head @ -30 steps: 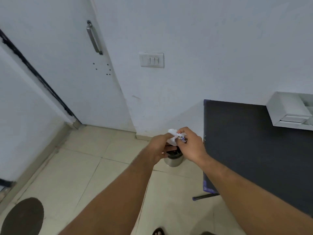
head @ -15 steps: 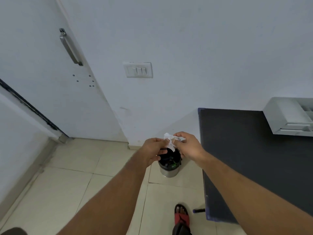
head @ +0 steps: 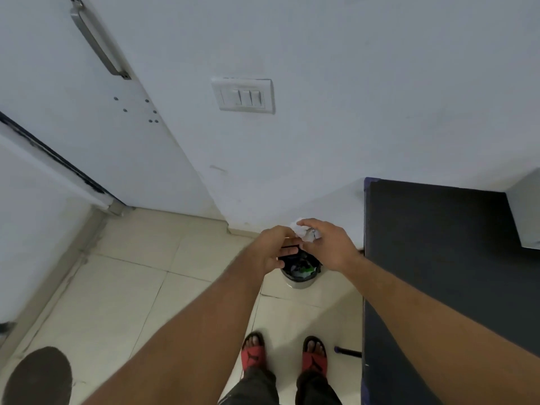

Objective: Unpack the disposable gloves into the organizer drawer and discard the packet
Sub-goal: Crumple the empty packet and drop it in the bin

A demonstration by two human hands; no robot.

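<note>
White crumpled packet [head: 305, 233] pinched in right hand [head: 327, 247], just above open bin [head: 301, 277]; left hand [head: 271, 247] curled alongside, grip impossible to tell. Lower close to its rim beneath both hands, then release squarely to avoid missing.

A white door [head: 87, 127] with a metal bar handle [head: 98, 42] stands at the left, and a three-rocker switch plate [head: 244, 95] sits on the white wall [head: 380, 83] beside it. Below lies a pale tiled floor [head: 122, 287], with a dark rounded shape [head: 38, 375] at the lower left corner and two feet in red sandals [head: 252, 353] just beside a black desk [head: 438, 258] at the right.
</note>
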